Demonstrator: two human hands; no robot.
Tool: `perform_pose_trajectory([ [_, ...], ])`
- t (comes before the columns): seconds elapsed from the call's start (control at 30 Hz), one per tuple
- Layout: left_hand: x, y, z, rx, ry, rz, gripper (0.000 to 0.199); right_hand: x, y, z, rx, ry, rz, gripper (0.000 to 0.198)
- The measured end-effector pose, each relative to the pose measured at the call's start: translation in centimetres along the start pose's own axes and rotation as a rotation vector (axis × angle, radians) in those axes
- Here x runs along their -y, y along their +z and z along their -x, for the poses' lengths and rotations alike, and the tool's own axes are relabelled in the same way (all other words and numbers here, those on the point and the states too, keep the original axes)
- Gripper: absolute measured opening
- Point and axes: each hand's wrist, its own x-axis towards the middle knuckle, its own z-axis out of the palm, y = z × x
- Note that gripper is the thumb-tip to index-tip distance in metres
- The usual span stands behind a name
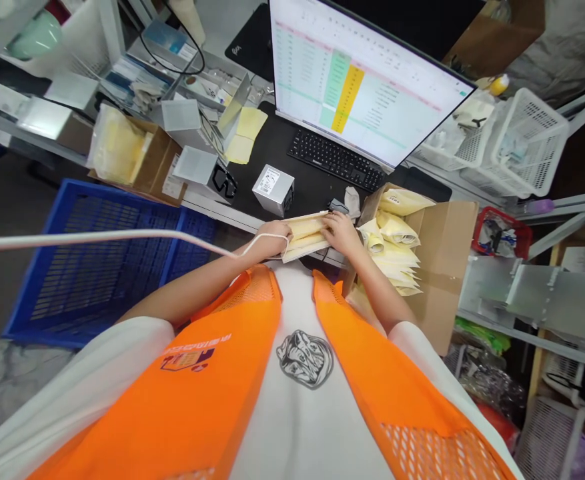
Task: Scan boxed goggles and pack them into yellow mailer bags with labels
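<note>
Close to my body at the desk's front edge, a pale yellow padded envelope (306, 235) lies across between my hands, looking folded or creased lengthwise. My left hand (275, 237) grips its left end with curled fingers. At the other end my right hand (338, 231) closes on it, fingers over the top edge. Just beyond the right hand are a small dark grey item (339, 206) and a crumpled whitish piece (352, 202). A white box with a label (273, 189) stands on the desk beyond the left hand.
To the right, an open cardboard box (437, 267) holds several yellow padded envelopes. A monitor (367, 80) and a keyboard (332, 160) stand behind. Blue crates (92, 267) are at the left, below a carton (159, 167) of yellow packaging. A white cable (97, 237) crosses from the left.
</note>
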Motion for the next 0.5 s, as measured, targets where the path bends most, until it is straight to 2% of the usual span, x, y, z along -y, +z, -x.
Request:
perform_pose_trajectory([
  [0.1, 0.4, -0.3, -0.2, 0.028, -0.048, 0.099, 0.03, 3.3, 0.5, 1.7, -0.071, -0.031, -0.035, 0.038],
  [0.23, 0.6, -1.3, -0.6, 0.096, -0.074, 0.193, 0.022, 6.9, 2.5, 2.9, -0.024, -0.023, -0.089, 0.038],
  [0.4, 0.9, -1.9, -1.6, 0.165, -0.039, 0.208, 0.028, 8.7, 4.3, 2.8, -0.033, 0.143, -0.014, 0.037],
  [0.5, 1.3, -2.0, -1.9, 0.168, 0.054, 0.188, 0.03, 9.5, 4.6, 2.9, -0.066, 0.217, 0.057, 0.042],
])
